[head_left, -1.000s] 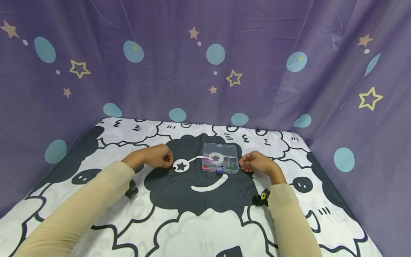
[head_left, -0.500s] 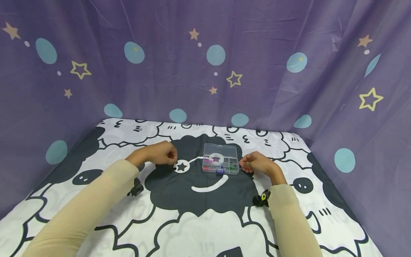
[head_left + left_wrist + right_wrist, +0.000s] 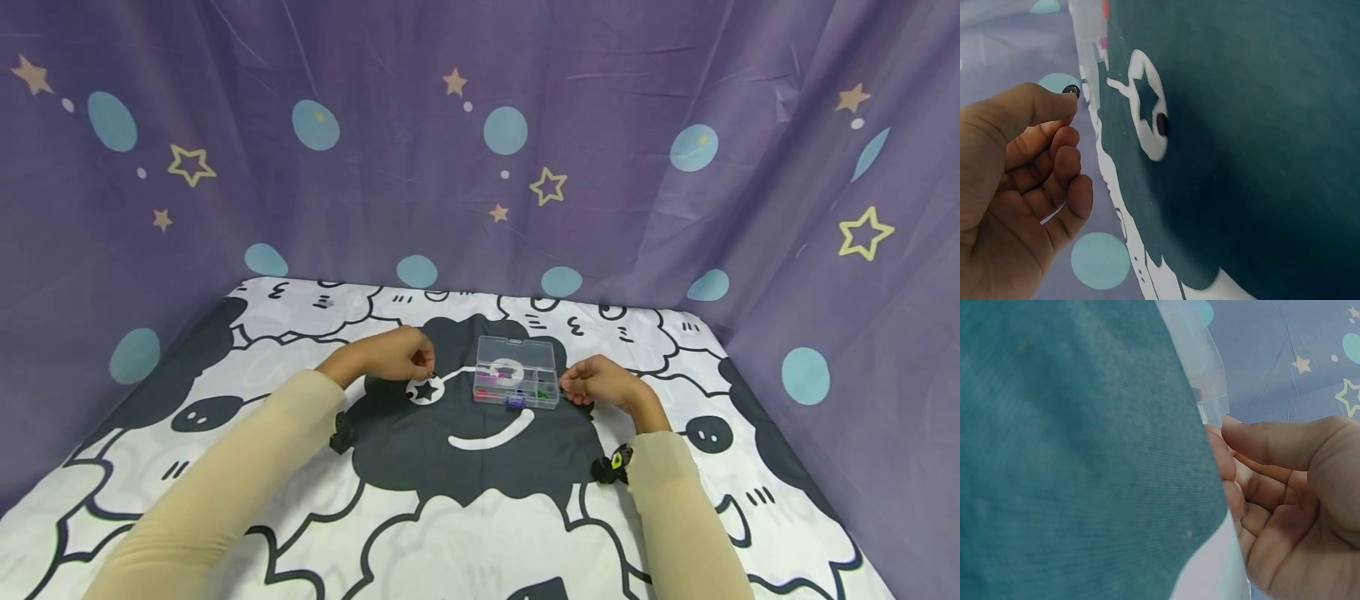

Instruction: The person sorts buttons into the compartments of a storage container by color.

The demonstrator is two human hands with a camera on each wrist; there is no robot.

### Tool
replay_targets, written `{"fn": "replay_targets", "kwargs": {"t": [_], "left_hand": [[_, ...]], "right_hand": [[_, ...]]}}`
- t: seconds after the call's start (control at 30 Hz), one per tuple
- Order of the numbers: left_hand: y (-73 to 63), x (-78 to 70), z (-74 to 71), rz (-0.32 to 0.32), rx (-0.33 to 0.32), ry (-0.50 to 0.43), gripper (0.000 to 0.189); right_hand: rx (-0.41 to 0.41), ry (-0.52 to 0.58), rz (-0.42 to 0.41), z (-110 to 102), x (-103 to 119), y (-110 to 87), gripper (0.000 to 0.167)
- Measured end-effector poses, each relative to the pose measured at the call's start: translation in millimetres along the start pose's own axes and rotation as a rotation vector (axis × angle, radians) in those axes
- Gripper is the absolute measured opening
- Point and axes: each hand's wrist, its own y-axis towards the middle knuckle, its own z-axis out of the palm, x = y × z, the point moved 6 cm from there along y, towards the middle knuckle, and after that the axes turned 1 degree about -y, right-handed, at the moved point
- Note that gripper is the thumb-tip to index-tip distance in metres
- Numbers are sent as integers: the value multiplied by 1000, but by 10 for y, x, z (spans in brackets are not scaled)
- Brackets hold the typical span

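A clear plastic compartment box [image 3: 517, 386] stands with its lid [image 3: 517, 352] raised, small pink, red, blue and green pieces in its sections. Just left of it, my left hand [image 3: 401, 354] is above the dark cloth. Between thumb and forefinger it pinches a small shiny black disc [image 3: 1071, 91], its other fingers loosely curled. Another small black disc [image 3: 1162, 124] lies on the printed white star circle [image 3: 1141, 112]. At the box's right side, my right hand [image 3: 600, 383] holds the clear edge [image 3: 1215, 406] between thumb and fingers.
The box stands on a black-and-white cartoon-print cloth [image 3: 480, 550]. Purple curtains [image 3: 480, 167] with stars and dots rise behind and at both sides. A black wrist device [image 3: 611, 464] hangs under the right forearm, another [image 3: 342, 433] under the left.
My left hand has moved right and slightly away from me, toward the box, bringing the black disc along. My right hand stays at the box's edge.
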Motion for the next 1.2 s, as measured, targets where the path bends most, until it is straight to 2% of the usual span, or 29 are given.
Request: {"fn": "replay_targets", "kwargs": {"t": [0.13, 0.37, 0.6, 0.87, 1.0, 1.2], "left_hand": [[95, -64, -24, 12, -26, -25, 8], [258, -136, -30, 38, -43, -5, 9], [365, -207, -53, 42, -63, -50, 9], [520, -245, -2, 72, -83, -83, 10], [588, -269, 26, 67, -83, -93, 11], [700, -321, 125, 71, -81, -126, 11]], "right_hand": [[3, 7, 10, -4, 7, -22, 19], [8, 24, 13, 4, 17, -28, 17], [-3, 24, 8, -12, 29, -30, 17], [-7, 8, 14, -16, 23, -27, 17], [-3, 4, 10, -14, 24, -20, 17], [4, 5, 8, -8, 33, -21, 17]]}}
